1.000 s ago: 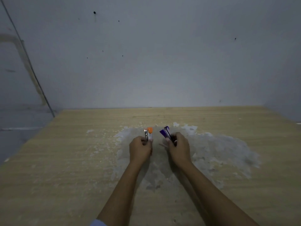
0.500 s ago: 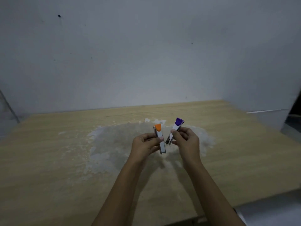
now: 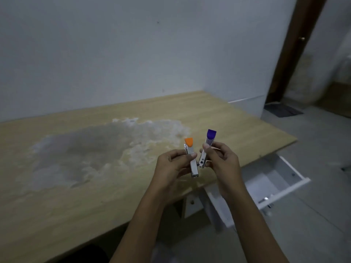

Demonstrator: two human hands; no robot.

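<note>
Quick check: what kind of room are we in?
Likely a plain home room: a worn wooden desk against a bare white wall, an open white drawer, a brown door frame.

A wooden table with pale, straw-coloured grain stretches beneath and beyond both hands. Its near edge runs slantwise under the forearms, just below the left hand and the right hand, and ends at a corner well to the right of the right hand. A large grey-white patch spreads over the top, left of the left hand and beyond both hands, whiter and flaky along its rim.
</note>
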